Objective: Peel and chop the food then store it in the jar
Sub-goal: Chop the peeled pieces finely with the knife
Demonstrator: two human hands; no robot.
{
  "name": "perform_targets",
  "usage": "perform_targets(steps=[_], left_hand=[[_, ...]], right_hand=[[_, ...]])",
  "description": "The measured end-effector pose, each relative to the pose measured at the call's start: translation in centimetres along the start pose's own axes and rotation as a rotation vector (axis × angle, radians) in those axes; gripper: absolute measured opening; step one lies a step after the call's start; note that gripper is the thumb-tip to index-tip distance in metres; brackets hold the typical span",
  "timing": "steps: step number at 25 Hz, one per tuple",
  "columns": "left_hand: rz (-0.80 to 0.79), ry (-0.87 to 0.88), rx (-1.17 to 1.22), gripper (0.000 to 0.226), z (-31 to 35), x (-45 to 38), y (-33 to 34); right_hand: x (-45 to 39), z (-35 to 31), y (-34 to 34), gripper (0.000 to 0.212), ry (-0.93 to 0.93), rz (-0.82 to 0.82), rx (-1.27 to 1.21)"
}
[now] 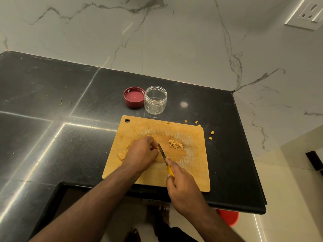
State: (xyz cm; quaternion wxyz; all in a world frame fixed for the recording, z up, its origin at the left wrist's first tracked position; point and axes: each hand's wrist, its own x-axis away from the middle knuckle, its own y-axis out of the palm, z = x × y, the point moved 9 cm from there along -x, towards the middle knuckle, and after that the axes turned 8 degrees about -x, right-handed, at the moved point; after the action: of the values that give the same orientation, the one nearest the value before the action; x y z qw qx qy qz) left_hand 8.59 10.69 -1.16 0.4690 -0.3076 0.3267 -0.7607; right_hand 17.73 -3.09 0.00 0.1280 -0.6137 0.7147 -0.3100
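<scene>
A wooden cutting board (188, 172) lies on the black counter. My right hand (183, 187) grips a yellow-handled knife (163, 155), its blade angled up to the left. My left hand (142, 151) curls its fingers down on a piece of food at the blade's tip; that piece is mostly hidden. A small heap of chopped yellow pieces (176, 144) sits to the right of the blade. Larger yellow chunks (121, 155) lie left of my left hand. Behind the board stands an empty clear jar (155, 101) with its red lid (134, 99) upside down beside it.
Stray yellow bits (211, 132) lie on the counter (52, 105) off the board's far right corner. The counter's right edge drops to a tiled floor, where a red bucket (229, 217) shows below. A marble wall rises behind, with a socket (307, 14) at top right.
</scene>
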Motion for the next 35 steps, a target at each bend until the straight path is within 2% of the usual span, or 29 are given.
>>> perform_targets(steps=[17, 25, 35], left_hand=[[0.005, -0.006, -0.016, 0.008, 0.0, -0.3, 0.1], [-0.013, -0.017, 0.002, 0.026, 0.2, -0.5, 0.0], [-0.054, 0.016, -0.116, 0.027, -0.1, -1.1, -0.3]], right_hand=[[-1.7, -0.1, 0.5, 0.054, -0.004, -0.046, 0.138], [1.9, 0.6, 0.4, 0.055, 0.072, -0.031, 0.024], [2.3, 1.2, -2.4, 0.051, 0.123, 0.059, -0.124]])
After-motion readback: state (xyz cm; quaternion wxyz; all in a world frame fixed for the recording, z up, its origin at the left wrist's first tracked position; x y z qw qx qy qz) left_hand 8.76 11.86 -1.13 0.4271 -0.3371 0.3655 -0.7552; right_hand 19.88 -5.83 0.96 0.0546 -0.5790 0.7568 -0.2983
